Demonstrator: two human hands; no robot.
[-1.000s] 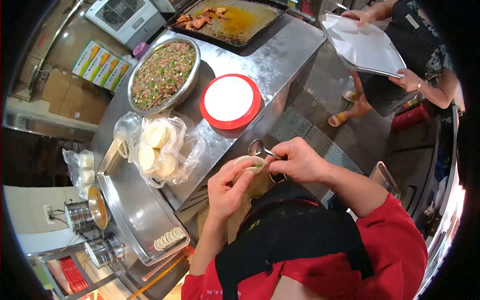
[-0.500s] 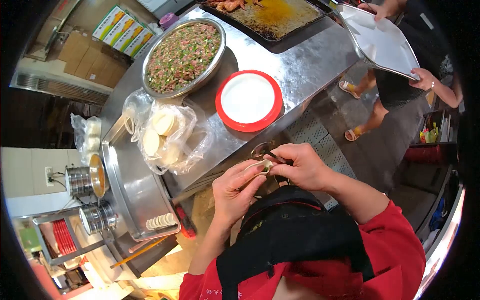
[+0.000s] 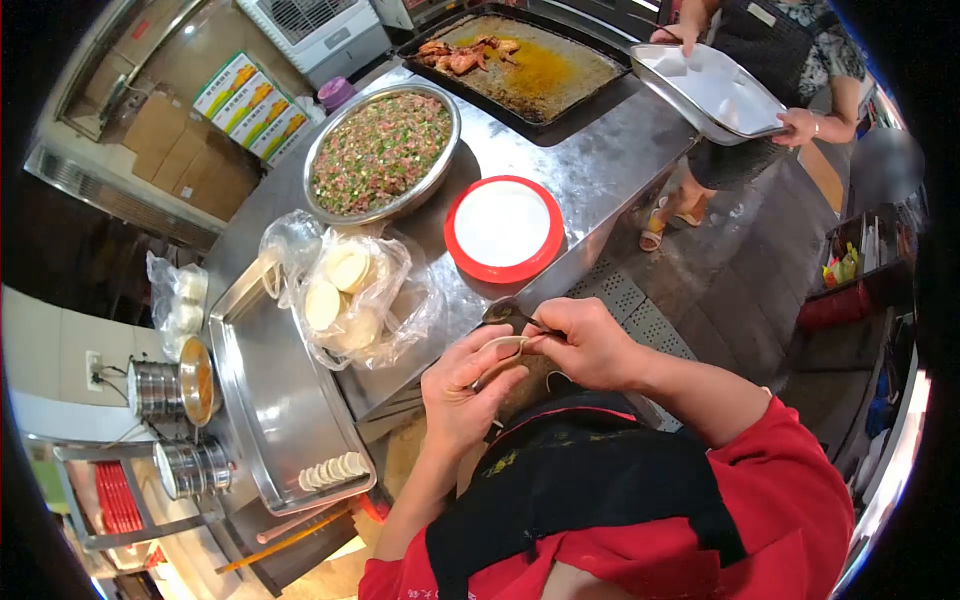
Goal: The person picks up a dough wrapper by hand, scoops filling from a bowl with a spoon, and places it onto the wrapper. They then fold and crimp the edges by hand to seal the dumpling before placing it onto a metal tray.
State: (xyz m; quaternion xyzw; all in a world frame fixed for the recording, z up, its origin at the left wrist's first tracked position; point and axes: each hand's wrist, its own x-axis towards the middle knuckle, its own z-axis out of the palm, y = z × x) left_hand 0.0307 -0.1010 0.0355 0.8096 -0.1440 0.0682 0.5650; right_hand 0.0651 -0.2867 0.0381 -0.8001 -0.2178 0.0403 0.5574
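Note:
A folded dough wrapper (image 3: 503, 346) sits in my left hand (image 3: 466, 388), its fingers curled round it. My right hand (image 3: 588, 342) pinches the wrapper's right edge and also holds a dark-handled spoon (image 3: 503, 311), whose bowl points left. Beyond my hands, a red-rimmed white dish (image 3: 503, 229) rests on the steel table (image 3: 590, 160). A large steel bowl of minced filling with green bits (image 3: 380, 155) stands behind it. Round wrappers (image 3: 323, 304) lie in a clear plastic bag to the left. Several folded dumplings (image 3: 335, 470) form a row in a steel tray (image 3: 285, 400).
A co-worker at the upper right holds a white-lined metal tray (image 3: 715, 92). A dark baking tray (image 3: 580, 62) with cooked meat (image 3: 465, 56) sits at the table's back. Steel canisters (image 3: 190, 465) stand at the left. A perforated floor mat (image 3: 650, 325) lies below the table edge.
The view has shifted, showing more of the table's far side. The co-worker and the tray have come closer to the table. In my hands, the wrapper is more folded over.

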